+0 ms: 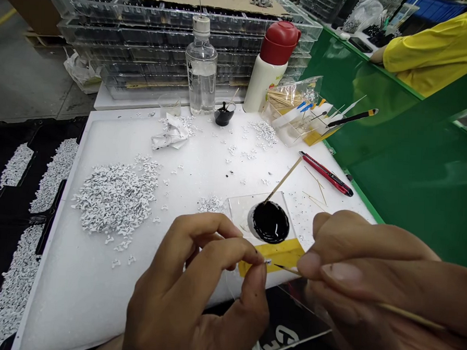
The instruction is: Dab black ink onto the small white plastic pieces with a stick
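Note:
Between thumb and forefinger, my left hand point(208, 283) pinches a tiny white part point(267, 261) with a dark mark on it. My right hand point(384, 287) grips a thin wooden stick point(410, 314), whose dark fine tip points at the part with a small gap between them. Just beyond my fingers sits a round cup of black paint point(270, 222), with another wooden stick point(283, 179) leaning in it. The cup rests on a clear plate point(237, 204) with yellow tape point(292, 251) along its near side.
A large pile of small white parts point(117, 197) lies left on the white table point(75, 281). Behind stand a clear bottle point(201, 74), a red-capped flask point(268, 67) and stacked trays point(146, 40). A red utility knife point(326, 173) lies right, near a green partition point(413, 179). A person in a yellow sleeve point(439, 47) sits beyond.

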`<state>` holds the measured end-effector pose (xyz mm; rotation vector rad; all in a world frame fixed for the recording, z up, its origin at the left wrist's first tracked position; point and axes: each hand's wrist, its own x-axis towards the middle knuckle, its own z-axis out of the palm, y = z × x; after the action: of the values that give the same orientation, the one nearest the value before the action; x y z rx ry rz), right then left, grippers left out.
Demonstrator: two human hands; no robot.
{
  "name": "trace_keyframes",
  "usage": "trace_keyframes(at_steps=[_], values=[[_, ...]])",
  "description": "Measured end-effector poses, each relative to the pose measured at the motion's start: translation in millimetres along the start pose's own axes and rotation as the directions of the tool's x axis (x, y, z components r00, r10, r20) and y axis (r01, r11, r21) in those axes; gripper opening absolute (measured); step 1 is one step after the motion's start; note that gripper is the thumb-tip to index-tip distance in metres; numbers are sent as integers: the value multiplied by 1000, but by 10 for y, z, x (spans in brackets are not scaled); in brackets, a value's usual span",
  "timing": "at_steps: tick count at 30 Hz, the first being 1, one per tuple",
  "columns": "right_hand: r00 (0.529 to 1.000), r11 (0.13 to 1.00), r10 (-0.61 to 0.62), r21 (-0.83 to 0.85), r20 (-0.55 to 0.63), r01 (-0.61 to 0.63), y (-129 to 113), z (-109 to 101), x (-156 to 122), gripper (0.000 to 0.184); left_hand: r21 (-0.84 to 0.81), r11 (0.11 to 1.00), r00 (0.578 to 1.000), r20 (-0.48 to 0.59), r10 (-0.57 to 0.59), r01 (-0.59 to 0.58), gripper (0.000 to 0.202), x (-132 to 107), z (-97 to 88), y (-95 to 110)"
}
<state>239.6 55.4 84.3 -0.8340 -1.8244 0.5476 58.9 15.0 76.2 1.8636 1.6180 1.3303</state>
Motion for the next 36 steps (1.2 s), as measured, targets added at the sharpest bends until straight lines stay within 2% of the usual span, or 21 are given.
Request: trace_keyframes(at_steps=[3, 8, 11, 19, 24, 30, 36], values=[[1000, 1000, 0, -16, 13, 0, 7, 12, 10, 16, 5, 1000, 1000, 2, -7, 7, 14, -2, -1, -12], [1000, 1000, -17, -26, -12, 17, -35, 10, 33, 31, -15, 1000, 1000, -4, -1, 1, 14, 1, 12, -14], [1000, 1000, 19, -1, -11, -19, -55, 8, 46, 28, -2, 1000, 1000, 0, -17, 17, 14, 5, 18, -4], [999, 998, 13, 57, 37, -15, -60, 11, 78, 19, 9, 1000, 1000, -4, -21, 21, 14, -19, -3, 42], [999, 997, -37, 62, 12, 36, -64, 1, 89, 26, -1, 1000, 1000, -2, -21, 21, 14, 1, 15, 21], [1000, 993, -15, 113, 2, 14, -39, 30, 85, 34, -27, 1000, 1000, -20, 12, -12, 14, -5, 20, 0], [999, 996, -42, 78, -16, 43, -74, 42, 119, 35, -14, 999, 998, -14, -53, 53, 14, -7, 21, 50]])
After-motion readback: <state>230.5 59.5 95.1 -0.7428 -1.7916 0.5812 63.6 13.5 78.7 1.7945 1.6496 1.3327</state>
